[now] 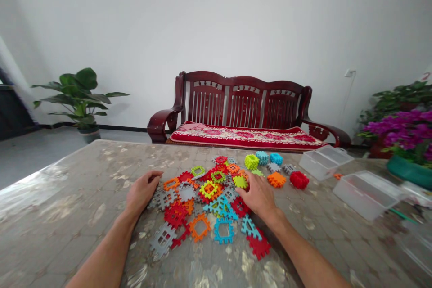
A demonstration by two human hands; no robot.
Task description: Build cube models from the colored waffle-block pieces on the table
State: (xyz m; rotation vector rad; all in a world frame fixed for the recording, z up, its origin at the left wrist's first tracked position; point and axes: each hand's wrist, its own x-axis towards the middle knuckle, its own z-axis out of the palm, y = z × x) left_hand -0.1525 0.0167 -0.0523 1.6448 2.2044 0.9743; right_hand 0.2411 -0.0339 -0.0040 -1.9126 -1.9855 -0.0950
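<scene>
Flat interlocking toy pieces in red, grey, orange, blue and yellow-green lie in a loose pile on the patterned table [101,216]. Beside the pile's left edge rests my left hand [143,191], its fingers curled in with nothing visible in them. At the right side of the pile, the thumb and fingers of my right hand [259,194] close on a yellow-green square piece [240,182]. An orange frame [199,227] and a blue frame [223,230] lie at the near edge. Grey window-like pieces [164,239] sit at the near left.
Beyond my right hand stand sorted stacks: yellow-green [251,162], blue [276,158], orange [276,179] and red [299,180]. Two clear plastic boxes [366,193] are at the right, near a flower pot [410,171]. A wooden bench [245,99] stands behind the table.
</scene>
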